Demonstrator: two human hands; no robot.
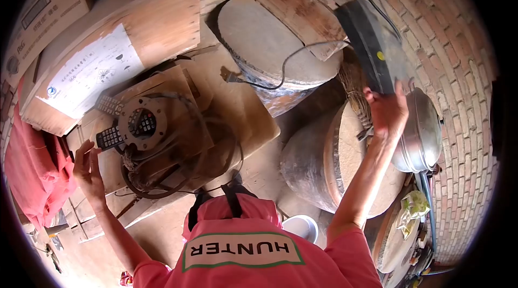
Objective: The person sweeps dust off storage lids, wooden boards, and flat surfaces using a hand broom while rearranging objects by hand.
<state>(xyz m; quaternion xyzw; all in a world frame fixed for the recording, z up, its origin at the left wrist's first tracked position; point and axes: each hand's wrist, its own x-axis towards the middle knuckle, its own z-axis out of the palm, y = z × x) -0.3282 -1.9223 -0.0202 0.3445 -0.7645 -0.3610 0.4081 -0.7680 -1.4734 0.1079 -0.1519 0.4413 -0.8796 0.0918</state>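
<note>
The step in hand, as far as I can judge, is handling the black device [362, 50], which the right hand [387, 110] has up off everything, near the brick wall; that grip is closed around its lower end. The left hand [89, 172] has a loose, released grip with nothing seen in it, just beside the nearest remote control [109, 138] (whether a fingertip touches it, I cannot tell). The next move would seem to call for a firm right grip and some slack in the cord [284, 67], which appears to run from the device to a plug [233, 77] hanging over the tabletop [256, 123]. Counted out: one black device, one cord with one plug, and three remote controls, one lying on a pale round disc [162, 121] and two by its left edge. Around them I count one metal vessel [420, 137] beyond the right forearm, one white bucket [302, 227] near the body, and one red cloth [35, 172] at far left.
</note>
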